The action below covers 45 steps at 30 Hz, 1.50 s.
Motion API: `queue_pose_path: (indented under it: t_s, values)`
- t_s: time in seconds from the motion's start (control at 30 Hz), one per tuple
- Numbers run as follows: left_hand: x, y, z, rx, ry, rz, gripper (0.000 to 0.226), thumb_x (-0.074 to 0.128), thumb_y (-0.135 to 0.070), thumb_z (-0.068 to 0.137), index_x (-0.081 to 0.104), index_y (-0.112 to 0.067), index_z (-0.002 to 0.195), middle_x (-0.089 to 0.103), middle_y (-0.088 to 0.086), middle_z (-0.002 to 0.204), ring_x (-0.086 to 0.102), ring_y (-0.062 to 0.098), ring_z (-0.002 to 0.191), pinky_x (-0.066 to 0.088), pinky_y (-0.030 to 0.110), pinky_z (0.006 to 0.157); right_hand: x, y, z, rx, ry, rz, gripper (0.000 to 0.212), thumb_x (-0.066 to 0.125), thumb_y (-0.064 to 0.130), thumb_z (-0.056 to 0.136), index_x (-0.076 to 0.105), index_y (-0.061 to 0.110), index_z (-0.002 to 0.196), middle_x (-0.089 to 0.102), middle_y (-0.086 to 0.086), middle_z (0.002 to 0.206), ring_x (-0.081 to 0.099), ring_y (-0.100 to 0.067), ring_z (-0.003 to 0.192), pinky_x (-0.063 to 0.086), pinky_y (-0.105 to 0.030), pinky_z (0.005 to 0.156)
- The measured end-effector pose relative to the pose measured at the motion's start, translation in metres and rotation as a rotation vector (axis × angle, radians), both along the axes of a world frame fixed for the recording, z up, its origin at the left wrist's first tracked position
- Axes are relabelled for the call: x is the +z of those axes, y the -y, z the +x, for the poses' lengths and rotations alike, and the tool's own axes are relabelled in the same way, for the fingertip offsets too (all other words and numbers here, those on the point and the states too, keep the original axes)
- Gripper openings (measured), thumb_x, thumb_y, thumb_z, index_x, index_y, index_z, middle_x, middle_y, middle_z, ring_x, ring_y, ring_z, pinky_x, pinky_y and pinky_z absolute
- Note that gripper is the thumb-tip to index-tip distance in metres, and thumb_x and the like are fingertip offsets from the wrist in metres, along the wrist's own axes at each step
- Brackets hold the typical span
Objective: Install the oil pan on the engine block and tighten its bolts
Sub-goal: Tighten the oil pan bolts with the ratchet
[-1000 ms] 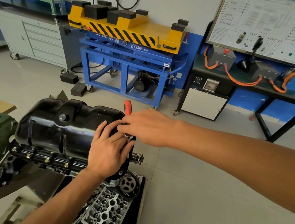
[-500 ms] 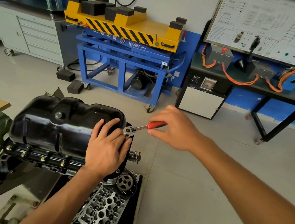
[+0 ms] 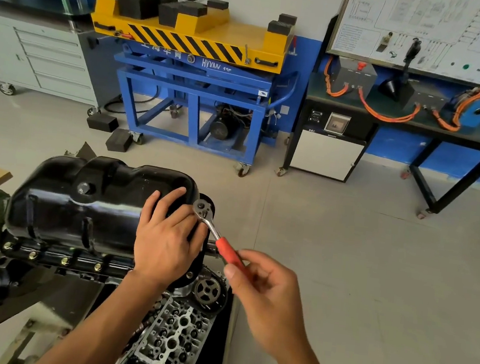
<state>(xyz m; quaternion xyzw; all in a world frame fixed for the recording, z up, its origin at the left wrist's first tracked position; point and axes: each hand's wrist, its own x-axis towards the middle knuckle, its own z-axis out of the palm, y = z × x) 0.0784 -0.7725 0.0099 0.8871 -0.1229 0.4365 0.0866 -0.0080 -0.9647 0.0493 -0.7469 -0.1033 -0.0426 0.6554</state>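
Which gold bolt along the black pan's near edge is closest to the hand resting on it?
The rightmost gold bolt of the four, just beside the left hand; the other three lie farther left along the oil pan flange.

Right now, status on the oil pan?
Left hand flat on oil pan. Right hand grips ratchet, head at pan's right end. Four bolts show on near flange. Handle swing looks clear.

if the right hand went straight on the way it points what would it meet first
Likely the left hand, resting on the oil pan beside the head of the ratchet; depth is unclear, so the right hand might miss it.
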Motion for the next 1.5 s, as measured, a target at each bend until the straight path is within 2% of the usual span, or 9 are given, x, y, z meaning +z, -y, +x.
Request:
queue_pose_path:
  t_s: [0.2, 0.37, 0.53, 0.67, 0.8, 1.07, 1.27, 1.33, 1.5]
  values:
    - [-0.004, -0.003, 0.004, -0.011, -0.01, -0.012, 0.017, 0.066, -0.03, 0.093, 0.071, -0.017, 0.085, 0.068, -0.008, 0.087, 0.051, 0.026, 0.131, 0.024, 0.043, 0.119, 0.011, -0.007, -0.009, 0.109, -0.069, -0.105, 0.037, 0.077, 0.051, 0.073, 0.065, 0.052, 0.108, 0.066, 0.007, 0.067, 0.059, -0.006, 0.059, 0.051, -0.022, 0.06]
    - [0.0, -0.004, 0.002, -0.037, -0.04, -0.039, 0.024, 0.057, -0.033, 0.097, 0.074, -0.019, 0.088, 0.071, -0.009, 0.091, 0.05, 0.024, 0.132, 0.019, 0.039, 0.12, 0.014, 0.013, 0.008, 0.075, -0.088, -0.074, 0.043, 0.08, 0.049, 0.069, 0.07, 0.037, 0.109, 0.071, 0.01, 0.071, 0.063, -0.003, 0.057, 0.048, -0.014, 0.058]
    - [0.007, -0.003, -0.003, -0.046, -0.07, -0.027, 0.033, 0.053, -0.036, 0.101, 0.075, -0.016, 0.086, 0.072, -0.007, 0.092, 0.051, 0.026, 0.13, 0.019, 0.04, 0.119, 0.022, 0.029, 0.049, -0.185, -0.111, 0.296, 0.025, 0.086, 0.021, 0.072, 0.078, 0.025, 0.095, 0.07, -0.004, 0.072, 0.055, -0.012, 0.054, 0.045, -0.019, 0.052]
    - [0.008, -0.005, -0.006, -0.053, -0.093, 0.0, 0.037, 0.053, -0.035, 0.101, 0.074, -0.013, 0.08, 0.072, -0.004, 0.092, 0.05, 0.027, 0.13, 0.017, 0.04, 0.12, 0.032, 0.007, 0.096, -0.208, -0.233, 0.471, 0.021, 0.073, 0.009, 0.087, 0.075, 0.023, 0.102, 0.07, -0.004, 0.082, 0.058, -0.01, 0.058, 0.046, -0.023, 0.052]
    - [0.007, -0.008, -0.006, -0.058, -0.102, 0.035, 0.04, 0.048, -0.036, 0.102, 0.075, -0.012, 0.087, 0.073, -0.002, 0.098, 0.047, 0.028, 0.133, 0.016, 0.04, 0.12, 0.037, -0.015, 0.115, -0.192, -0.327, 0.537, 0.016, 0.067, 0.013, 0.093, 0.072, 0.024, 0.105, 0.073, -0.006, 0.095, 0.059, -0.009, 0.059, 0.045, -0.024, 0.056]
    - [0.005, -0.001, -0.003, 0.008, -0.043, 0.014, 0.044, 0.048, -0.04, 0.103, 0.072, -0.015, 0.076, 0.071, -0.004, 0.088, 0.05, 0.024, 0.13, 0.022, 0.043, 0.119, 0.013, 0.021, 0.058, -0.163, -0.268, 0.568, 0.016, 0.079, 0.016, 0.075, 0.07, 0.02, 0.089, 0.062, -0.002, 0.069, 0.052, -0.015, 0.057, 0.039, -0.023, 0.05]
    - [0.001, -0.003, -0.001, -0.018, -0.013, 0.016, 0.042, 0.043, -0.042, 0.105, 0.073, -0.015, 0.092, 0.071, -0.003, 0.094, 0.05, 0.027, 0.13, 0.025, 0.046, 0.117, 0.001, 0.013, 0.007, -0.037, -0.199, 0.409, 0.024, 0.084, 0.021, 0.07, 0.066, 0.035, 0.077, 0.066, -0.006, 0.068, 0.055, -0.015, 0.051, 0.046, -0.022, 0.05]
    - [-0.001, -0.003, 0.0, -0.015, 0.008, 0.013, 0.033, 0.052, -0.037, 0.102, 0.073, -0.015, 0.089, 0.071, -0.004, 0.092, 0.05, 0.027, 0.13, 0.022, 0.043, 0.118, -0.003, 0.003, -0.008, 0.023, -0.179, 0.356, 0.023, 0.082, 0.027, 0.068, 0.062, 0.034, 0.076, 0.068, -0.007, 0.068, 0.058, -0.016, 0.052, 0.048, -0.02, 0.051]
    - [0.0, -0.002, 0.0, -0.002, 0.017, -0.003, 0.031, 0.064, -0.032, 0.096, 0.067, -0.013, 0.072, 0.067, -0.003, 0.081, 0.053, 0.028, 0.128, 0.027, 0.045, 0.117, -0.005, -0.034, -0.026, 0.122, -0.214, 0.332, 0.035, 0.084, 0.029, 0.067, 0.052, 0.023, 0.077, 0.061, -0.012, 0.073, 0.054, -0.026, 0.061, 0.052, -0.042, 0.063]
